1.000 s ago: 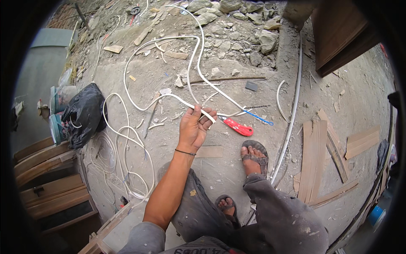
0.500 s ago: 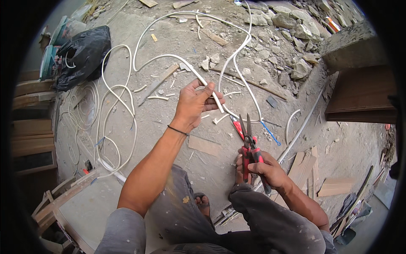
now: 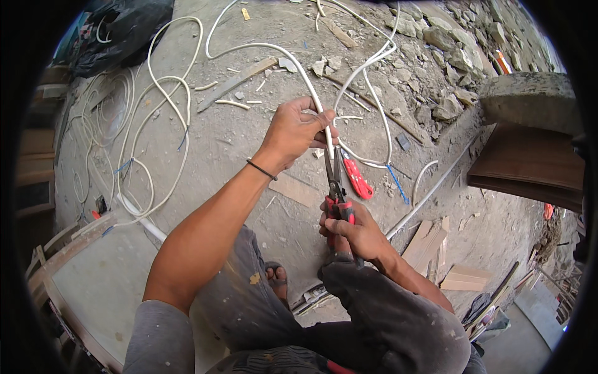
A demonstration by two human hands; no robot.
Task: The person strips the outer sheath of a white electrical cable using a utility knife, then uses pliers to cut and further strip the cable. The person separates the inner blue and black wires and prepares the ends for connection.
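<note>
My left hand (image 3: 293, 132) is closed on a white cable (image 3: 303, 70), pinching it near its lower end between thumb and fingers. Long-bladed snips (image 3: 337, 192) with red and black handles are gripped in my right hand (image 3: 364, 234). Their dark blades point up and lie at the cable's end, just below my left fingers; whether they bite into it I cannot tell. On the ground right of the blades lies a red utility knife (image 3: 357, 178). From my left hand the cable curves up and away over the dusty floor.
Loose loops of white cable (image 3: 187, 103) spread on the left, near a black plastic bag (image 3: 124, 37). Broken stone (image 3: 445, 103) is heaped at the far right, by a concrete block (image 3: 529, 93). Cardboard pieces (image 3: 466, 277) and a long pale pipe (image 3: 430, 194) lie to the right.
The snips in my right hand have moved up and left to the cable's end, and their blades now point up beside it. My left hand still holds the cable. The whole view has shifted.
</note>
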